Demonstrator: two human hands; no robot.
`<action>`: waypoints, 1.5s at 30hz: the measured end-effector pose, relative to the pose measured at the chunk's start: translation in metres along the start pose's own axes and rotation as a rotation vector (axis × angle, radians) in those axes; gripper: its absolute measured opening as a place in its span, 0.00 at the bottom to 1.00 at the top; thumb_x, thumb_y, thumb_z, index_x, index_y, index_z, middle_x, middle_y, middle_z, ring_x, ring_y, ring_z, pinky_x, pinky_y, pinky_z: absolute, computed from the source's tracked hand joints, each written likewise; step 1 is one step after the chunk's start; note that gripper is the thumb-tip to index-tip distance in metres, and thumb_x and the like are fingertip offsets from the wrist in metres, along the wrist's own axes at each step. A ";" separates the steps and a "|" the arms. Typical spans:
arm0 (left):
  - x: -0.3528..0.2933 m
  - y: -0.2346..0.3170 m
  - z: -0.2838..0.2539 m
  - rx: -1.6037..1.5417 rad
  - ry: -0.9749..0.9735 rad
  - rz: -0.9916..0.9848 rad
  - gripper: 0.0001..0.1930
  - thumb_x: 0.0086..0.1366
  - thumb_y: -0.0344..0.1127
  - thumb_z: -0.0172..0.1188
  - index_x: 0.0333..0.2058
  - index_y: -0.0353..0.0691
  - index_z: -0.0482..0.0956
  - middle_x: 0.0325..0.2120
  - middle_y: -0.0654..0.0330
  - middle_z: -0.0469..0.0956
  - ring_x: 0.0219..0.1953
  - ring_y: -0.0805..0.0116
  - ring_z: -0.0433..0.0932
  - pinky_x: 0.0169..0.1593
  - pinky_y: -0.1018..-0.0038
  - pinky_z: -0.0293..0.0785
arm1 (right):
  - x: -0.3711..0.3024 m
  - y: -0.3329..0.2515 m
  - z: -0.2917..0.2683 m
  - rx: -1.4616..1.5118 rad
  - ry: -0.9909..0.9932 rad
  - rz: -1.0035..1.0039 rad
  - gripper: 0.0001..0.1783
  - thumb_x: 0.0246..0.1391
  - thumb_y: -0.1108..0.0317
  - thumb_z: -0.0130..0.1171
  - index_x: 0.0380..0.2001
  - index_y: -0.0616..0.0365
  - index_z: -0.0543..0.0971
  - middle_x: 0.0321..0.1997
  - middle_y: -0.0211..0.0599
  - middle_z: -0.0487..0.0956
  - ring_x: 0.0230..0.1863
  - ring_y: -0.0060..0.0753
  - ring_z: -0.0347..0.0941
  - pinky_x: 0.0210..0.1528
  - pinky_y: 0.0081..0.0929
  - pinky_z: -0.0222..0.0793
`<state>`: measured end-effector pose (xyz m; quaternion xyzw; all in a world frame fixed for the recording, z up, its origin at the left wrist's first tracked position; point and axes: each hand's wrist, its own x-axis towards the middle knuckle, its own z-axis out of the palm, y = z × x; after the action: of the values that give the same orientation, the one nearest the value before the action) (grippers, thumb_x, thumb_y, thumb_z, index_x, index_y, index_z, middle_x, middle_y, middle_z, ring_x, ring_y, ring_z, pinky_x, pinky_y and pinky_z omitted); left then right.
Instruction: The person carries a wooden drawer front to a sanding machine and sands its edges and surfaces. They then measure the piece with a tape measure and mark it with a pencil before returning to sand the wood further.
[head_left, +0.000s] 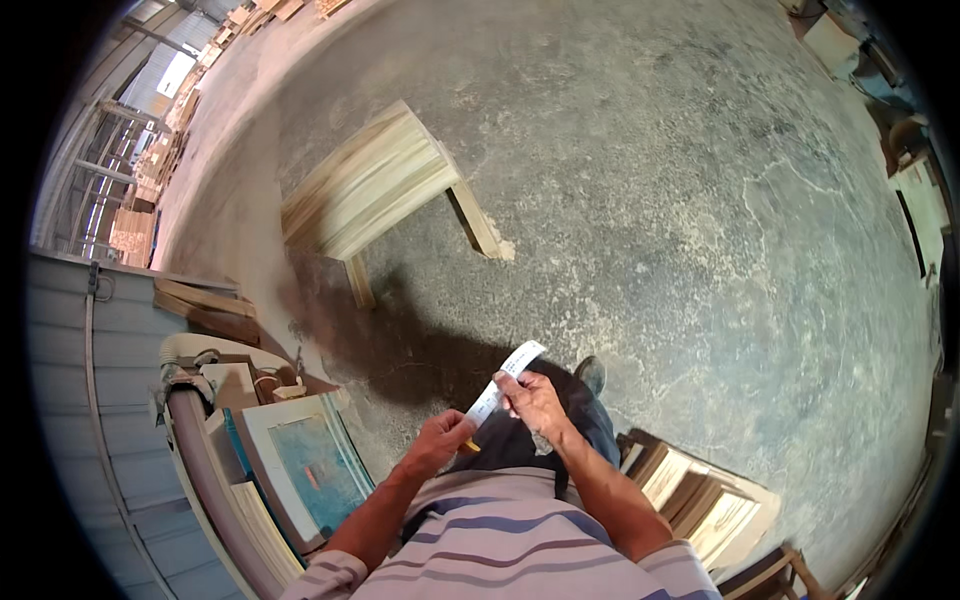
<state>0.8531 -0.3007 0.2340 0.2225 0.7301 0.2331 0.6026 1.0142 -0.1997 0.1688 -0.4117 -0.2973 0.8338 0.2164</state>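
A white strip [485,404] with printed marks stretches slantwise between my two hands, in front of my dark trousers. My left hand [438,443] is closed on its lower end, where a small yellow-orange bit shows under the fingers. Higher up, my right hand [534,403] pinches the strip between thumb and fingers. The free far end sticks out past that grip and curls over. What the strip is, I cannot make out.
A small wooden table [370,185] stands ahead on the worn concrete floor [620,180]. Close on my left is a machine [310,460] with a teal panel, beside a grey metal wall [70,400]. Wood pieces [700,500] lie stacked at my right. More timber [205,310] leans at left.
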 end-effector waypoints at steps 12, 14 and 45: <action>0.093 0.110 -0.020 -0.347 0.205 0.042 0.10 0.62 0.37 0.55 0.32 0.35 0.73 0.24 0.64 0.72 0.24 0.76 0.73 0.30 0.79 0.73 | 0.152 -0.138 -0.013 -0.148 0.000 0.047 0.15 0.57 0.58 0.53 0.26 0.58 0.76 0.18 0.25 0.71 0.18 0.14 0.63 0.21 0.15 0.61; 0.122 0.133 -0.030 -0.348 0.190 0.013 0.10 0.62 0.37 0.55 0.32 0.35 0.73 0.24 0.65 0.72 0.24 0.76 0.73 0.30 0.79 0.73 | 0.181 -0.156 -0.017 -0.220 0.036 0.060 0.15 0.58 0.58 0.53 0.25 0.57 0.76 0.18 0.23 0.71 0.18 0.14 0.63 0.20 0.13 0.60; 0.618 0.172 -0.064 0.414 0.065 -0.179 0.09 0.61 0.38 0.53 0.33 0.39 0.74 0.23 0.49 0.76 0.28 0.48 0.76 0.32 0.62 0.71 | 0.739 -0.110 -0.162 -0.217 0.211 0.328 0.17 0.54 0.61 0.50 0.39 0.64 0.75 0.26 0.33 0.76 0.25 0.20 0.70 0.29 0.21 0.66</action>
<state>0.6895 0.2049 -0.1305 0.2682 0.7982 0.0310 0.5386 0.7404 0.3798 -0.2475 -0.5604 -0.2898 0.7734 0.0621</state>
